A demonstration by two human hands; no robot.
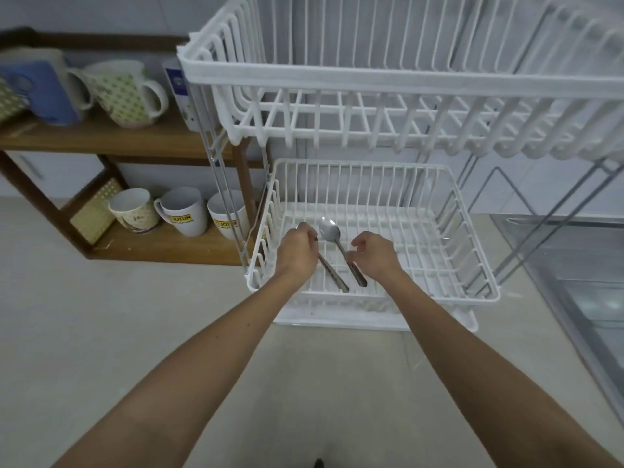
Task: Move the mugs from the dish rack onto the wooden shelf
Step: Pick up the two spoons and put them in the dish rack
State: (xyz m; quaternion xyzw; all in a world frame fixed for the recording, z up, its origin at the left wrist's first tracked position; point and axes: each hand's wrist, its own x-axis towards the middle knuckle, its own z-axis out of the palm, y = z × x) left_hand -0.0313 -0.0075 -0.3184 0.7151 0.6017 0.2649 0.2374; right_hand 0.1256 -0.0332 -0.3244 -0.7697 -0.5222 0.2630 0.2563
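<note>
We're seeing the mugs (pixel 182 211) sitting on the wooden shelf (pixel 162 244). In the dish rack (pixel 371 298), left hand (pixel 299 251) is gripping a utensil handle (pixel 332 273); right hand (pixel 374 253) fingers are curling loosely beside a spoon (pixel 329 228).

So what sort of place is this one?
Most likely a home kitchen counter: a white two-tier dish rack holding spoons, a wooden shelf of mugs beside it.
</note>
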